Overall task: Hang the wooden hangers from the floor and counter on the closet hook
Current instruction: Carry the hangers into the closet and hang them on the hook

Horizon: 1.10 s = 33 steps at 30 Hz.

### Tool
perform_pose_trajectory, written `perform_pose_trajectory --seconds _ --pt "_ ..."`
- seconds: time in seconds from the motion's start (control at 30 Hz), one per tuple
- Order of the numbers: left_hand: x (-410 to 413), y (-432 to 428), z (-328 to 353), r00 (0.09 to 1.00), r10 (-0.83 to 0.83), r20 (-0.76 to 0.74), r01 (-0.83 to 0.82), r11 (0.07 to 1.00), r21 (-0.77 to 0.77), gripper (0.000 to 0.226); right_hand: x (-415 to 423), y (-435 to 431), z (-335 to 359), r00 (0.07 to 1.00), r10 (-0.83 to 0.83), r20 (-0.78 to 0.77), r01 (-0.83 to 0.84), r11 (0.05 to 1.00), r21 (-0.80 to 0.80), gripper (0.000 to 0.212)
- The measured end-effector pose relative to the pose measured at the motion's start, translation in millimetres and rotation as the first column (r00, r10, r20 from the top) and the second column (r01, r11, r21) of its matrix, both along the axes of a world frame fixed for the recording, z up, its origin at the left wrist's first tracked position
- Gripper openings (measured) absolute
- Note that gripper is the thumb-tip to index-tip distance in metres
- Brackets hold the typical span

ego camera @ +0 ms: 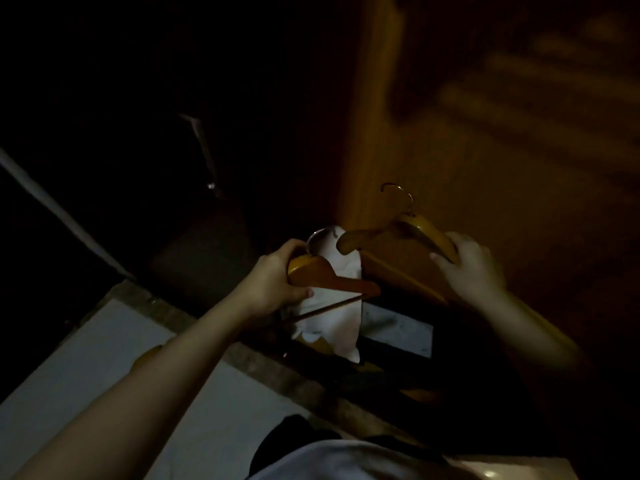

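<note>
Dim room. Left hand (273,277) clenched on hanger (332,277), with white cloth (332,306) under it (crumpled, hanging down). Right hand (471,268) gripping stacked hangers (398,244), fingers (441,259) curled over top arm, metal hook (398,194) pointing up. Both held above floor (97,344), beside wood door (485,116). More hangers (415,393) low in dark, hard to see.

left hand (277,278) clenched, right hand (471,268) gripping, forearms extended
</note>
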<state>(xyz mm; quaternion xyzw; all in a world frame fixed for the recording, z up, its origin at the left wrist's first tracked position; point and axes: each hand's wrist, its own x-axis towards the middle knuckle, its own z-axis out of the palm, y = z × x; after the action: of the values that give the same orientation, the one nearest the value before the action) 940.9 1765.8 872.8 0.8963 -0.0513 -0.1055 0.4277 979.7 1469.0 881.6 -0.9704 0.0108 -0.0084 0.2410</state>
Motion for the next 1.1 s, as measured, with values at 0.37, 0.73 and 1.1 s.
perform_pose_trajectory --seconds 0.37,0.73,1.1 --pt "40 -3 109 0.866 -0.348 0.358 0.304 0.937 0.174 0.054 -17 19 111 0.921 -0.169 0.350 0.192 0.981 -0.030 0.044" --pt "68 5 218 0.601 -0.494 0.628 0.347 0.869 0.352 0.066 -30 23 223 0.747 -0.131 0.651 0.270 0.956 -0.118 0.082" --pt "84 -20 319 0.345 -0.450 0.824 0.204 0.893 0.402 0.115 -11 0 327 0.578 -0.115 0.808 0.267 0.962 -0.054 0.074"
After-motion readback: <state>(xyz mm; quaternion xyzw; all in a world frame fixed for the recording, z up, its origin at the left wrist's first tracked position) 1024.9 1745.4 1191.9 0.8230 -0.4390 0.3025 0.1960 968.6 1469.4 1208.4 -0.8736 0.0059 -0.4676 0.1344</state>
